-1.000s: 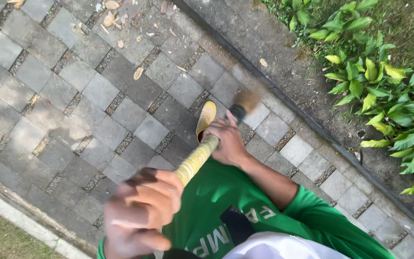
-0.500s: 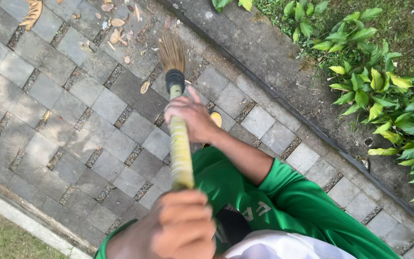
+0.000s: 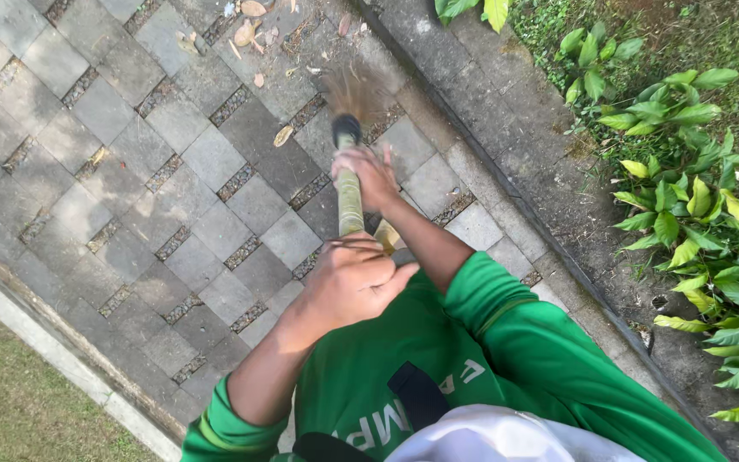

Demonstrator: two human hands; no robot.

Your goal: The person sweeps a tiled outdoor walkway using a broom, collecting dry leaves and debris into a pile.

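Observation:
I hold a broom with a yellowish handle (image 3: 350, 205) in both hands. My left hand (image 3: 348, 282) grips the near end of the handle. My right hand (image 3: 374, 175) grips it farther down, just behind the black collar (image 3: 345, 128). The brown bristles (image 3: 357, 90) are blurred with motion and brush the grey paving stones (image 3: 173, 171). One dry leaf (image 3: 282, 135) lies just left of the bristles, and more dry leaves (image 3: 250, 32) lie scattered beyond. Both of my sleeves are green.
A concrete gutter (image 3: 515, 145) runs along the right of the paving, with leafy green plants (image 3: 694, 197) beyond it. A pale kerb (image 3: 36, 338) and grass (image 3: 2, 411) border the lower left. A yellow sandal (image 3: 387, 235) shows under my right arm.
The broom head has swung away from my feet toward the far end of the path. Both hands stay on the handle and my right arm has stretched forward.

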